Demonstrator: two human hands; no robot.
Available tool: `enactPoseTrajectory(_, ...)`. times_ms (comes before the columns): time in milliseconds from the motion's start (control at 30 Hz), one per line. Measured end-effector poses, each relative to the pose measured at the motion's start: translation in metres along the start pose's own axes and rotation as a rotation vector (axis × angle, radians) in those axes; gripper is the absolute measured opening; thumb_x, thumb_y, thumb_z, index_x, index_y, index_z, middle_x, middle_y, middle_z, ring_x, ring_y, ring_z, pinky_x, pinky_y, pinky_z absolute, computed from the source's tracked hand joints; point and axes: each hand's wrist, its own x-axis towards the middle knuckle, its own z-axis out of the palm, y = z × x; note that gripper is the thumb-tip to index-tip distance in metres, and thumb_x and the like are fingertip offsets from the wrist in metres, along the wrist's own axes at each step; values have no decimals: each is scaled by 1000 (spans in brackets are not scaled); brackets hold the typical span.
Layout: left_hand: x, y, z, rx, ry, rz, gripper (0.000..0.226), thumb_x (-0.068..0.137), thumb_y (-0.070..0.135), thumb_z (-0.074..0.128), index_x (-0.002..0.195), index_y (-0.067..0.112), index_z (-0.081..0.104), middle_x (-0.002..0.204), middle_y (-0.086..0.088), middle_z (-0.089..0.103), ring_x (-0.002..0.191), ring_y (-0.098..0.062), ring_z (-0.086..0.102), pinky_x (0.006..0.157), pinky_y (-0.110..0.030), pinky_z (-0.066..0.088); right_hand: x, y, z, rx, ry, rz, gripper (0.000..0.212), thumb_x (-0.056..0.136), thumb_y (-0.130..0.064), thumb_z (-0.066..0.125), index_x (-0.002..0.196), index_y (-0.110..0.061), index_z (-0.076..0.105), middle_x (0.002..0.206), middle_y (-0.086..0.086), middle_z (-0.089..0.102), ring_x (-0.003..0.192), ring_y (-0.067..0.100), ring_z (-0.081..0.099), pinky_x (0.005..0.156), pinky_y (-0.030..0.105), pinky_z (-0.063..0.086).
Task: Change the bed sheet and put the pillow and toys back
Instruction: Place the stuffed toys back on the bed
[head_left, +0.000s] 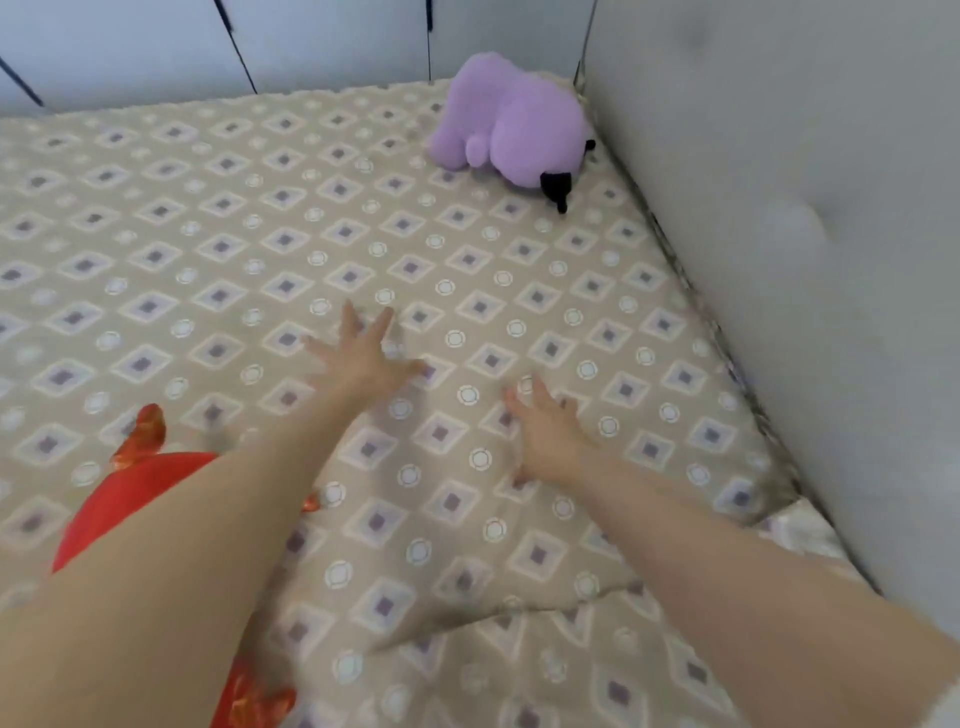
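1. Left hand (363, 358): palm down on the bed sheet (208, 234), just above frame centre. Forearm bare, stretched straight in from 7 o'clock. Fingers (382, 325) straight and splayed wide apart, gripping nothing; thumb out toward 3 o'clock.

2. Right hand (545, 436): palm down on the same sheet, at 4 o'clock of the left hand, near it but apart. Forearm bare, reaching in from 5 o'clock. Fingers straight, slightly spread, aimed toward 11 o'clock, holding nothing; tips blurred.

3. Bed sheet: beige, printed with diamonds and rings, spread over the bed and filling most of the frame. Raised fold (519, 608) at 6 o'clock, running between the 2 forearms. Pale patch past the sheet's edge at 4 o'clock; nature unclear.

4. Plush toy (511, 117): purple with black parts, lying on the sheet in the far corner at 1 o'clock, beside the padded panel (805, 234), well apart from both hands.

5. Red cloth (135, 493): red with a gold pattern, on the sheet at 8 o'clock, partly hidden by the left forearm.

6. Padded panel: grey, tufted, upright along the bed's side from 1 to 4 o'clock.

7. Wall panels (130, 41): pale with dark seams, at 11 to 12 o'clock beyond the bed's far edge.
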Motion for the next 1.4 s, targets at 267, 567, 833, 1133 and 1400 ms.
enactPoseTrajectory(267, 65, 26, 0, 152, -92, 38, 102, 55, 80, 61, 143, 50, 19, 157, 7, 3, 142, -34, 22, 110, -63, 15, 29, -6, -49, -192, 109, 4, 40, 72, -22, 80, 110, -19, 65, 107, 0, 65, 103, 24, 61, 95, 47, 48)
enactPoseTrajectory(567, 87, 13, -28, 291, -8, 175, 88, 63, 66, 72, 140, 45, 37, 132, 3, 56, 124, -23, 48, 85, -28, 35, 121, -8, -147, 262, 505, -49, 39, 91, -11, 44, 128, -15, 54, 136, 11, 50, 106, 27, 62, 92, 37, 51)
enactPoseTrajectory(833, 84, 14, -13, 295, 26, 172, 80, 69, 59, 70, 140, 47, 36, 140, -1, 45, 124, -27, 45, 91, -31, 38, 171, -33, -181, -19, 404, 125, 48, 91, -10, 50, 138, -7, 43, 159, 14, -11, 145, 35, 5, 112, 36, 27)
enactPoseTrajectory(1133, 80, 11, -3, 242, -17, 124, 76, 73, 56, 66, 141, 48, 31, 150, -1, 27, 131, -31, 39, 104, -47, 38, 134, -56, -196, 402, 874, -102, 35, 82, 2, 51, 102, -13, 76, 106, 10, 72, 102, 28, 62, 81, 30, 46)
enactPoseTrajectory(1400, 36, -1, -24, 264, -155, 276, 62, 93, 36, 51, 148, 36, 24, 153, -6, 32, 130, -29, 44, 106, -40, 37, 25, -38, -160, 900, 808, -108, 24, 79, -7, 60, 84, -22, 79, 81, -8, 73, 91, 12, 65, 77, 21, 49)
